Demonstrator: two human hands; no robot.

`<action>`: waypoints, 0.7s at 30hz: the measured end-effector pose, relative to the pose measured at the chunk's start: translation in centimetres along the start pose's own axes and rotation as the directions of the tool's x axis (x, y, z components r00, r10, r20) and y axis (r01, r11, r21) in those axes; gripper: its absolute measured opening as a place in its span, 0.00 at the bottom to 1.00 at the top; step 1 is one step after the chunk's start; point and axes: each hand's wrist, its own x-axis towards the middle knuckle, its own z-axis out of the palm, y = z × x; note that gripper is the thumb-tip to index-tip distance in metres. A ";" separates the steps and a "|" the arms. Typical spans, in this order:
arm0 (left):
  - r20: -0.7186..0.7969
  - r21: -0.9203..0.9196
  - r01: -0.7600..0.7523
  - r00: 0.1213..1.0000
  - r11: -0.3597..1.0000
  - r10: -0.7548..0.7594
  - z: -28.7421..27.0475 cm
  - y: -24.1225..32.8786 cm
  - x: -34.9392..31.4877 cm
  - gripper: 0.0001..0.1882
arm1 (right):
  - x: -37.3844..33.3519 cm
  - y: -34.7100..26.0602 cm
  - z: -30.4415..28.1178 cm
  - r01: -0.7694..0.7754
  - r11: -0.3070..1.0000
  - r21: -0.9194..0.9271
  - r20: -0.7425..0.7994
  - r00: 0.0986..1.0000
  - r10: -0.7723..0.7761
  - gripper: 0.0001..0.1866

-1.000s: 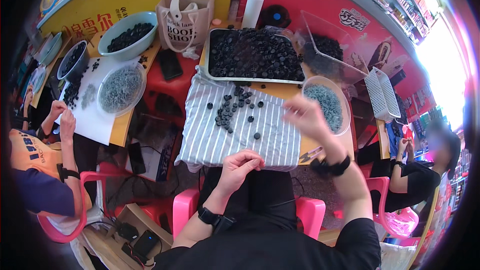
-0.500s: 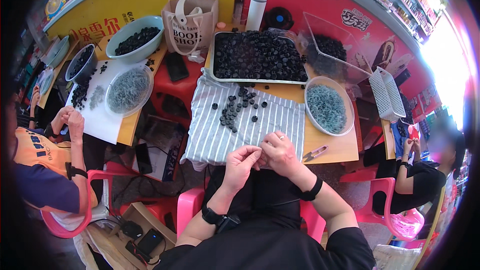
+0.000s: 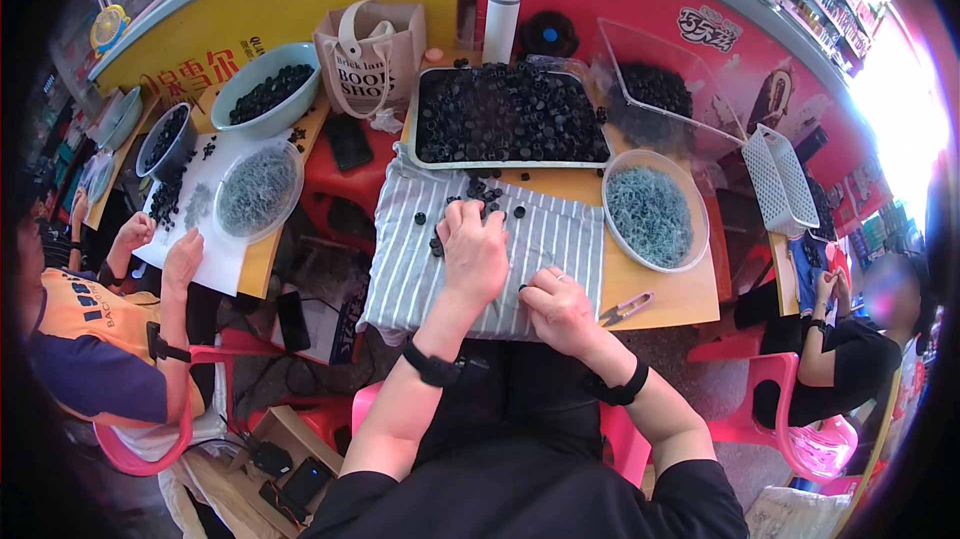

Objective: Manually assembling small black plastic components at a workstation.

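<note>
My left hand (image 3: pixel 474 257) reaches over the loose small black caps (image 3: pixel 437 247) on a grey striped cloth (image 3: pixel 400 284), its fingers apart and touching down among them. Near the cloth's front edge, my right hand (image 3: pixel 562 309) is closed, with a small black cap (image 3: pixel 522 288) showing at its fingertips. Thread snips (image 3: pixel 628 309) lie on the wood to the right of that hand. Beyond the cloth stands a metal tray (image 3: pixel 508 165) heaped with more black caps. To its right, a round plastic bowl (image 3: pixel 699 251) holds small translucent blue-green pieces.
At the back are a cloth tote bag (image 3: pixel 372 59), a white flask (image 3: pixel 501 21), a clear bin (image 3: pixel 700 124) of black pieces and a white perforated basket (image 3: pixel 780 179). A phone (image 3: pixel 349 143) lies on a red stool. Co-workers sit left and right.
My left hand has left my right hand and moved forward onto the caps. My right hand stays near the cloth's front edge, a black cap now visible at its fingertips.
</note>
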 end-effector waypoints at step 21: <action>0.170 -0.251 -0.076 0.978 0.965 0.121 -1.6 1.9 0.0 0.11 | 1.2 3.0 -0.8 -0.432 0.897 -0.091 -0.158 0.896 0.415 0.04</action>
